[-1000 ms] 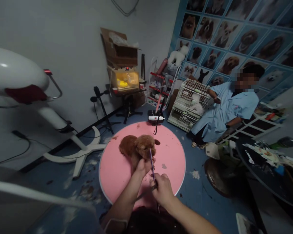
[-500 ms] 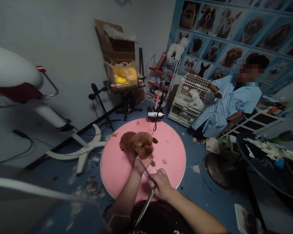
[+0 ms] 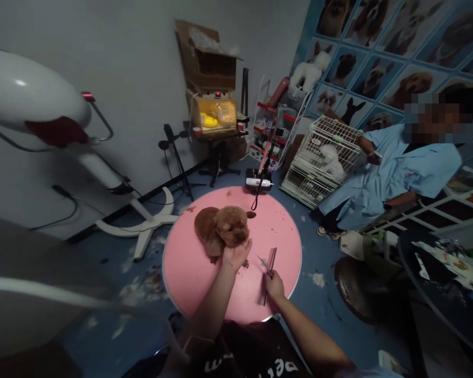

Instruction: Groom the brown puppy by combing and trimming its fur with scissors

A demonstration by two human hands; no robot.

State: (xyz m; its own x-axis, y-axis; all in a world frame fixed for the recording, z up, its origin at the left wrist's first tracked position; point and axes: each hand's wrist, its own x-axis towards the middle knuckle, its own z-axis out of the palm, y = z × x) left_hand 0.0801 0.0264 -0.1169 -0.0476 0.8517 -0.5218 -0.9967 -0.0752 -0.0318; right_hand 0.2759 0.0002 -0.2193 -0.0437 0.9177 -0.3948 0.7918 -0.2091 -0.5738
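A curly brown dog (image 3: 208, 231) is on the round pink table (image 3: 236, 304), its head turned toward the right. My left hand (image 3: 236, 255) is cupped under the dog's chin and supports its muzzle; the fingertips are partly hidden by fur. To the right, apart from the dog, my right hand (image 3: 275, 286) is closed around scissors (image 3: 264, 264). Their thin silver blade points up and left. A slim, dark purplish strip also runs through this hand, sticking out above and below; I cannot tell whether it belongs to the scissors or is a separate tool.
A white bottle (image 3: 259, 182) and a black hanging loop (image 3: 255, 202) are at the table's far edge. A large white dryer (image 3: 35, 94) stands left. Wire cages (image 3: 327, 157) with a white animal stand behind, beside a person in a light blue coat (image 3: 398, 163). A dark side table (image 3: 413, 262) holds clutter.
My right hand has moved away from the dog to the right, and the scissors have swung from pointing at my body to pointing up. My left hand stays at the dog's chin. The view has shifted left.
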